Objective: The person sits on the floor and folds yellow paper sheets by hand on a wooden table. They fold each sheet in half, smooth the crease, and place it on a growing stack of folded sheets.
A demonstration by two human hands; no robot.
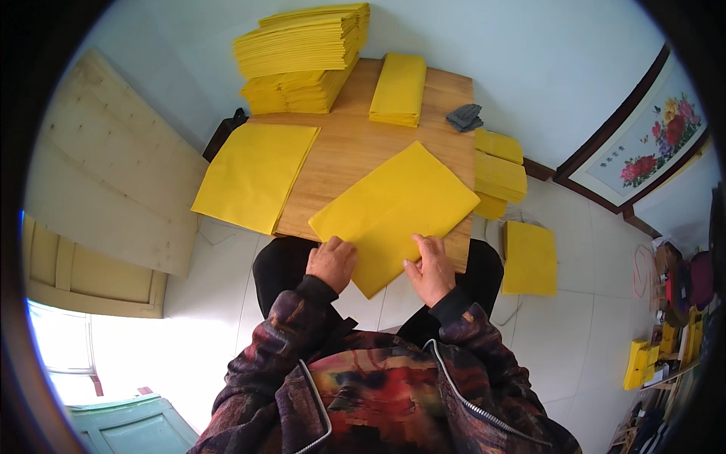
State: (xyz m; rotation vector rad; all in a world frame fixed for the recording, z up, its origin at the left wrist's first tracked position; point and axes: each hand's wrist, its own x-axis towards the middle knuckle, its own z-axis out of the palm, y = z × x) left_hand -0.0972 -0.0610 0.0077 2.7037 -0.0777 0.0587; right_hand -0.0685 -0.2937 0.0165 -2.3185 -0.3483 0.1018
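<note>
A yellow paper sheet (401, 208), possibly folded or several layers thick, lies at a slant on the wooden table, and its near corner juts over the front edge toward my lap. My left hand (331, 263) is closed at the sheet's lower left edge, its fingers curled on the paper. On the lower right edge, my right hand (431, 270) has its thumb and fingers bent around the paper. What lies under the fingers is hidden. To the left, a flat pile of yellow paper (261, 174) overhangs the table.
Tall stacks of folded yellow paper (291, 49) stand at the table's back left. A narrower yellow stack (398, 87) and a grey crumpled cloth (464, 117) lie farther back on the table (352, 144). More yellow bundles (529, 257) sit right of it. A framed flower picture (643, 144) leans at right.
</note>
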